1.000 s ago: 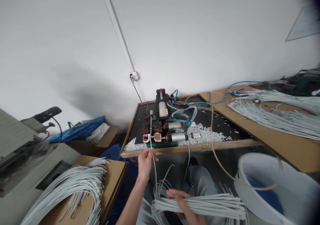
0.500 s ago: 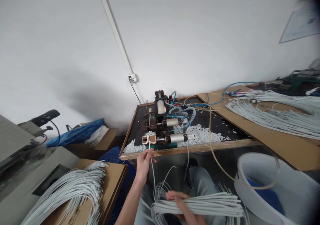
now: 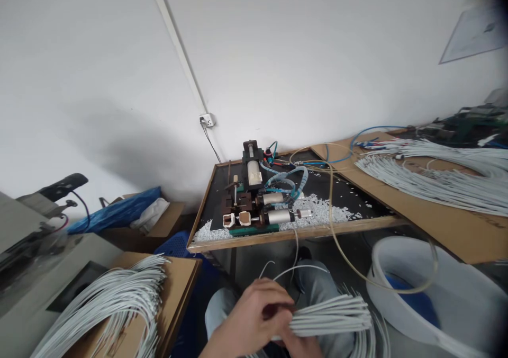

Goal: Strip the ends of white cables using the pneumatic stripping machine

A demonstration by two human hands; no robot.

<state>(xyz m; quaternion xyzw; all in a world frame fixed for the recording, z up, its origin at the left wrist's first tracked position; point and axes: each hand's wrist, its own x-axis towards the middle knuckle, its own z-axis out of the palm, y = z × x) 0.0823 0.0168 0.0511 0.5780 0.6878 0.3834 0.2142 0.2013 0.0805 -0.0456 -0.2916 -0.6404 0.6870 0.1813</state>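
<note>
Low in the middle, a bundle of thin white cables [image 3: 331, 315] lies over my lap with its cut ends pointing right. My right hand [image 3: 299, 345], mostly hidden behind the left, is closed around the bundle from below. My left hand [image 3: 256, 313] is at the bundle's left part, its fingers curled over the cables against the right hand. Loose cable loops [image 3: 304, 267] rise above the fingers. Beyond my hands, a pneumatic machine [image 3: 256, 188] stands on the bench, its two front jaws [image 3: 237, 219] apart with no cable between them.
White plastic scraps [image 3: 317, 209] cover part of the wood-edged black bench [image 3: 337, 225]. Coiled white cables [image 3: 428, 188] lie on cardboard at right, above a white tub [image 3: 381, 273]. Another cable bundle [image 3: 115, 294] rests on cardboard at left. A yellowish hose [image 3: 332, 209] hangs over the bench edge.
My left hand has come down from the machine's jaws to the bundle, bringing the single cable away. The jaws have parted. My right hand still holds the bundle.
</note>
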